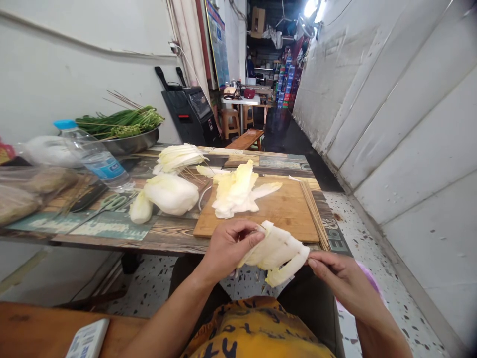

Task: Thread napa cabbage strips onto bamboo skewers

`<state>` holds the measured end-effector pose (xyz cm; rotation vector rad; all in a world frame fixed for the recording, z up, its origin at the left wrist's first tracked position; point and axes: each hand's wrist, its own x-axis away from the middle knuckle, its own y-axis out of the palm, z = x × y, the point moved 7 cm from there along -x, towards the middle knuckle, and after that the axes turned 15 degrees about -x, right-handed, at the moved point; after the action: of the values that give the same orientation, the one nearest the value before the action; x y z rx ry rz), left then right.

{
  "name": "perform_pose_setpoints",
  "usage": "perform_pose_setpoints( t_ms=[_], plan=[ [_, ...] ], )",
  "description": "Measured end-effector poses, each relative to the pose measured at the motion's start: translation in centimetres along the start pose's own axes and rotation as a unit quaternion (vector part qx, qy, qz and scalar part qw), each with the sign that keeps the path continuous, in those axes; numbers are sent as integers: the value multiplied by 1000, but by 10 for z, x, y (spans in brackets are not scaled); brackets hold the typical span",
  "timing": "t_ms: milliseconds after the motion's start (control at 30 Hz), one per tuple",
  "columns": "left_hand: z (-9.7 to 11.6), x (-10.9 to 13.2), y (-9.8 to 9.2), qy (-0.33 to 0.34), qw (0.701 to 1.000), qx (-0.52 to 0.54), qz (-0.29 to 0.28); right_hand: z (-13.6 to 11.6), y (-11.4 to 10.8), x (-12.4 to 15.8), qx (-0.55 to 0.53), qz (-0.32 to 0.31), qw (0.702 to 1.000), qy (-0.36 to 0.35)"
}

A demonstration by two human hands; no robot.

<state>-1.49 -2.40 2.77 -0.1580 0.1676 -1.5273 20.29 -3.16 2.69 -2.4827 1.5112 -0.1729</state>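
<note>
My left hand (pixel 228 244) pinches the near end of a stack of folded pale cabbage leaves (pixel 278 251), held just in front of the table edge above my lap. At the stack's right end, my right hand (pixel 337 278) has its fingertips pressed together; a thin skewer may be in them, but it is too fine to make out. On the wooden cutting board (pixel 285 214) lies a loose pile of cabbage leaves (pixel 238 191). A bundle of bamboo skewers (pixel 315 211) lies along the board's right side.
Left of the board lie cabbage hearts (pixel 169 194), skewered cabbage (pixel 179 156), scissors (pixel 112 203), a water bottle (pixel 95 156) and plastic bags (pixel 26 189). A metal bowl of green stalks (pixel 122 127) stands at the back. A white wall runs along the right.
</note>
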Motion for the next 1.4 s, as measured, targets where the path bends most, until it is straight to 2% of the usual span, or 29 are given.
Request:
perform_pose_setpoints(
  t_ms=[133,267,367,467,800,1033,1400],
  plan=[
    [-4,1,-5,-46,996,81,-9,1,-9,4,20,4,1000,-6],
    [-11,-1,-8,-116,975,181,-63,0,-21,7,45,42,998,-19],
    [-14,-4,-5,-133,955,246,-99,-4,-18,8,48,30,998,-20],
    [-17,-6,-2,-144,946,274,-98,-5,-11,9,46,16,999,-18],
    [-11,-3,-8,-129,972,199,-5,-7,-4,5,32,2,999,-13],
    [-10,-1,-12,-99,988,120,14,-9,-4,6,41,15,999,-22],
    [-9,-3,-15,-83,990,115,25,-9,-3,6,36,9,999,-21]
  ],
)
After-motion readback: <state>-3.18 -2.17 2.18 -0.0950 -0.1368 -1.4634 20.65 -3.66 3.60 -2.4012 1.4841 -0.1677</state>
